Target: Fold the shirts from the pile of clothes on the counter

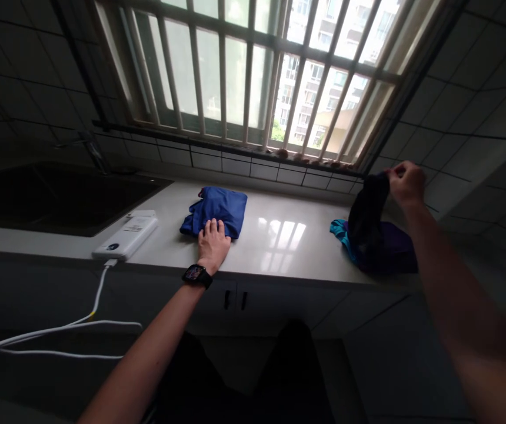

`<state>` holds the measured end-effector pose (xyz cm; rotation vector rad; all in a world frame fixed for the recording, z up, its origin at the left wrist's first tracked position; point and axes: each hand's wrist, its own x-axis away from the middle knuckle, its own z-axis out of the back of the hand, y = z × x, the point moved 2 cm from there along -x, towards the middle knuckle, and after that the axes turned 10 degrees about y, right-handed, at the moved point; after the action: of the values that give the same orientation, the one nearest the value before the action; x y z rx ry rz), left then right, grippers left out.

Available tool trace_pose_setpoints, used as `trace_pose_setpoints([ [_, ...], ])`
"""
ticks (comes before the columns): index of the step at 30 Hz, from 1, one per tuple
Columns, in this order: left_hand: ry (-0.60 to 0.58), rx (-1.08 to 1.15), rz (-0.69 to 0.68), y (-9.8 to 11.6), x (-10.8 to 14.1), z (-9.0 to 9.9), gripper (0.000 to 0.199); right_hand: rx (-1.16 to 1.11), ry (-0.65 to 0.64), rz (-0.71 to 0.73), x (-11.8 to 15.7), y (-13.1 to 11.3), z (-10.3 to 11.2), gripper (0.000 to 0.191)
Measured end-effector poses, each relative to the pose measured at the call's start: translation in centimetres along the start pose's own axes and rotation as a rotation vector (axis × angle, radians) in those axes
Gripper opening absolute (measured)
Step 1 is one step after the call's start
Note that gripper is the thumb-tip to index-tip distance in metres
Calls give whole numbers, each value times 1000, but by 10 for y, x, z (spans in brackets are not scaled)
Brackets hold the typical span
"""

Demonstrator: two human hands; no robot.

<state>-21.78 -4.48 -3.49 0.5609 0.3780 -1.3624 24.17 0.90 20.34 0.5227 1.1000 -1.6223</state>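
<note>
Folded blue cloth (215, 212) on a white countertop (275, 256), held down by the left hand (212, 244), its fingers (215, 227) open and flat, gripping nothing. A wristwatch (197, 275) circles that wrist, its lit face unreadable. The raised right hand (406, 184) pinches the top edge of a dark cloth (368, 221) between its fingertips (393, 171); the cloth hangs onto teal cloth (340, 234) and purple cloth (400, 252). A flat palm steadies folds; an edge pinch lets cloth hang free. Farther left lie a white power bank (125, 237), its printed label too small to read, a white cable (59, 333) and a dark sink (59, 200). Beyond stands a barred window (253, 76).
</note>
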Motion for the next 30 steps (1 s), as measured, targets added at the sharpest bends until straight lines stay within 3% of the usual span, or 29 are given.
trace_pose_setpoints([
  [4, 17, 8, -12, -2, 0, -2, 61, -198, 96, 131, -34, -71, 14, 12],
  [6, 38, 19, -9, -3, 1, -2, 61, -202, 105, 155, -35, -97, 10, 15],
  [8, 54, 31, -5, -4, 2, -3, 60, -163, 11, 196, -23, -115, -5, 21],
  [12, 64, 29, -14, -4, 2, -3, 61, -116, -260, 353, 24, -127, -47, 20],
  [16, 42, 8, -18, -3, 2, -3, 62, -80, -151, 375, 60, -126, -61, 15],
  [17, 34, 4, -17, -3, 2, -2, 62, -47, -187, 373, 65, -125, -62, 17],
  [18, 28, 3, -15, -2, 2, -2, 62, -1, -299, 377, 69, -124, -63, 18],
  [21, 22, 12, -9, -2, 1, -1, 62, 169, -810, 389, 84, -119, -70, 20],
  [22, 23, 17, -6, -2, 1, -1, 62, 202, -898, 391, 90, -116, -72, 22],
  [25, 27, 25, -3, -2, 1, 0, 62, 182, -914, 435, 116, -109, -79, 34],
  [29, 20, 12, -4, -2, 2, 1, 62, 47, -1210, 484, 178, -91, -98, 54],
  [30, 20, 11, -5, -2, 2, 1, 62, 16, -1226, 470, 192, -85, -104, 54],
])
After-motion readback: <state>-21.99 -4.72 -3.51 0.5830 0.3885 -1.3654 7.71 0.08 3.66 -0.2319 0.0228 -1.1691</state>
